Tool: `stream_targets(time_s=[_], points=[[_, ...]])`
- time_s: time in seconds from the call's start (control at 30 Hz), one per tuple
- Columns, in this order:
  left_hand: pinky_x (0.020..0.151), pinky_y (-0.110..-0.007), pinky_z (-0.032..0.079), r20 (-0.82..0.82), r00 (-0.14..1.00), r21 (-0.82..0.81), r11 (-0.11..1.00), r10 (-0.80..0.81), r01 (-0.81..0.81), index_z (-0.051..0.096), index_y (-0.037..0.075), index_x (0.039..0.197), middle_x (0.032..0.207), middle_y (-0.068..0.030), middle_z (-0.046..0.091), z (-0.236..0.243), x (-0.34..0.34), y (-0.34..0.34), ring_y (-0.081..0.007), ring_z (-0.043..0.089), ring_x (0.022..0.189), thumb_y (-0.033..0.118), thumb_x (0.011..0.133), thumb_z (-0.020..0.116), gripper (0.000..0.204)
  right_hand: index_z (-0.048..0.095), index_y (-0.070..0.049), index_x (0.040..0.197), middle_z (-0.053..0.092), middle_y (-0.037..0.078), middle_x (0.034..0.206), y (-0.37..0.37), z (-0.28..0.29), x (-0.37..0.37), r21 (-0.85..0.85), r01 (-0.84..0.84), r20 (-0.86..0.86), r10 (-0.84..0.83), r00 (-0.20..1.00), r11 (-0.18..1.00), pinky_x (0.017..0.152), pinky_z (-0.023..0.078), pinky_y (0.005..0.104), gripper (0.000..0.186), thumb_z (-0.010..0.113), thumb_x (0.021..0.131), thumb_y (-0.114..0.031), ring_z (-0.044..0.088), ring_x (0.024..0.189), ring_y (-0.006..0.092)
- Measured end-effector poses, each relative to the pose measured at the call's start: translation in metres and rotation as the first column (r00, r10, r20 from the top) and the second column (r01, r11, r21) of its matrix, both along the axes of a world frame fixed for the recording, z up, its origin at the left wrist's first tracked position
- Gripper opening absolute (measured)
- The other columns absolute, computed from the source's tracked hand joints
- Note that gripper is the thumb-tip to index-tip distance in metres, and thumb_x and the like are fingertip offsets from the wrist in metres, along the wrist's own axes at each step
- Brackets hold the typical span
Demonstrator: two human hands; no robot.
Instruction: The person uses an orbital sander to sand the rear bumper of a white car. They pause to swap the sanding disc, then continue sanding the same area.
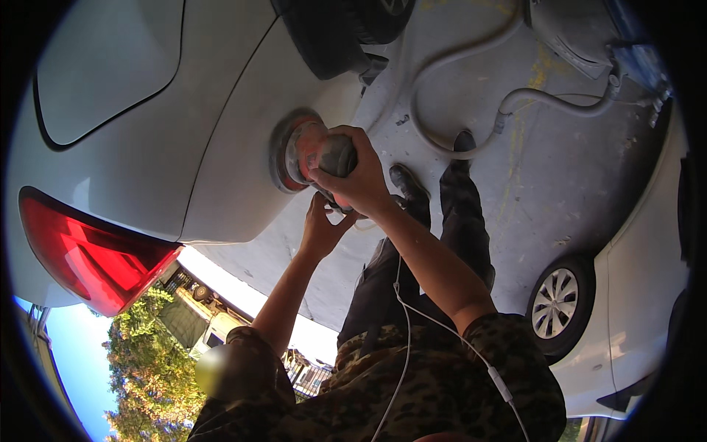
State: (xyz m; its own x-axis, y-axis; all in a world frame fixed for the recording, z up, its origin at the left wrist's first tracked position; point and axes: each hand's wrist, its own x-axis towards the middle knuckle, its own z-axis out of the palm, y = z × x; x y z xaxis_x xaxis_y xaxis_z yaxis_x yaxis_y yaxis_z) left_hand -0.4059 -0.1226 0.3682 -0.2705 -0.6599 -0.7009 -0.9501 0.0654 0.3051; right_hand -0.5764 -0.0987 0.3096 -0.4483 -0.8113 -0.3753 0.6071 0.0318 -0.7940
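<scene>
The round sander (313, 144) was against the white car's (132, 140) bumper (239, 166). The right hand (362, 171) gripped its round top, a good place to hold. The left hand (322, 230) held its lower end. It looked hard and maybe a bit heavy. The bumper's edge was near; floor (471, 243) gave room toward the other car (641, 272).

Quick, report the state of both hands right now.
Left hand: at the lower end of the red and dark sander; whether it's closed cannot be told.
Right hand: closed, holding the sander's body.
</scene>
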Motion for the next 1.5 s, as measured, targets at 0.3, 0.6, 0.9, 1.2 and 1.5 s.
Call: stream_targets(time_s=[0.3, 0.6, 0.9, 1.2, 1.5], points=[[0.099, -0.043, 0.052, -0.162, 0.986, -0.192, 0.981, -0.032, 0.001, 0.050, 0.001, 0.135, 0.126, -0.0145, 0.062, 0.001, 0.001, -0.028, -0.0287, 0.064, 0.113, 0.024, 0.085, 0.090, 0.068, 0.050, -0.006, 0.136, 0.060, 0.016, 0.130, -0.023, 0.020, -0.006, -0.018, 0.121, -0.031, -0.122, 0.992, 0.992, 0.096, 0.057, 0.0435, 0.074, 0.091, 0.078, -0.023, 0.067, 0.117, 0.0320], [0.098, -0.042, 0.052, -0.184, 0.981, -0.193, 0.981, -0.062, 0.026, 0.044, -0.001, 0.150, 0.132, -0.0156, 0.063, 0.005, 0.000, -0.028, -0.0287, 0.063, 0.108, 0.016, 0.085, 0.087, 0.079, 0.053, -0.008, 0.132, 0.057, 0.013, 0.126, -0.026, 0.035, -0.005, -0.086, 0.159, -0.169, -0.172, 0.971, 0.984, 0.094, 0.057, 0.0420, 0.072, 0.093, 0.073, -0.018, 0.067, 0.112, 0.0315], [0.106, -0.044, 0.049, -0.164, 0.978, -0.155, 0.983, -0.126, 0.100, 0.045, -0.001, 0.150, 0.139, -0.0186, 0.060, 0.008, -0.003, -0.015, -0.0324, 0.061, 0.125, 0.018, 0.086, 0.088, 0.079, 0.053, -0.009, 0.132, 0.058, 0.013, 0.125, -0.017, 0.045, -0.005, -0.130, 0.108, -0.250, -0.138, 0.958, 0.986, 0.096, 0.058, 0.0422, 0.072, 0.092, 0.072, -0.018, 0.067, 0.116, 0.0320], [0.108, -0.044, 0.048, -0.245, 0.969, -0.104, 0.993, 0.026, -0.053, 0.036, -0.002, 0.154, 0.144, -0.0214, 0.058, 0.019, -0.046, -0.031, -0.0344, 0.060, 0.130, 0.023, 0.089, 0.086, 0.086, 0.056, -0.007, 0.131, 0.060, 0.014, 0.128, -0.036, 0.043, -0.057, -0.137, 0.095, -0.103, -0.110, 0.989, 0.986, 0.094, 0.057, 0.0420, 0.068, 0.091, 0.076, -0.025, 0.068, 0.113, 0.0292], [0.108, -0.043, 0.047, -0.203, 0.979, -0.036, 0.999, 0.020, -0.028, 0.035, -0.004, 0.156, 0.145, -0.0220, 0.056, 0.029, -0.053, -0.013, -0.0342, 0.059, 0.128, 0.024, 0.090, 0.086, 0.088, 0.055, -0.006, 0.131, 0.060, 0.014, 0.125, -0.026, 0.054, -0.055, -0.106, 0.009, -0.140, -0.024, 0.990, 0.994, 0.094, 0.058, 0.0419, 0.069, 0.092, 0.077, -0.027, 0.069, 0.112, 0.0308]])
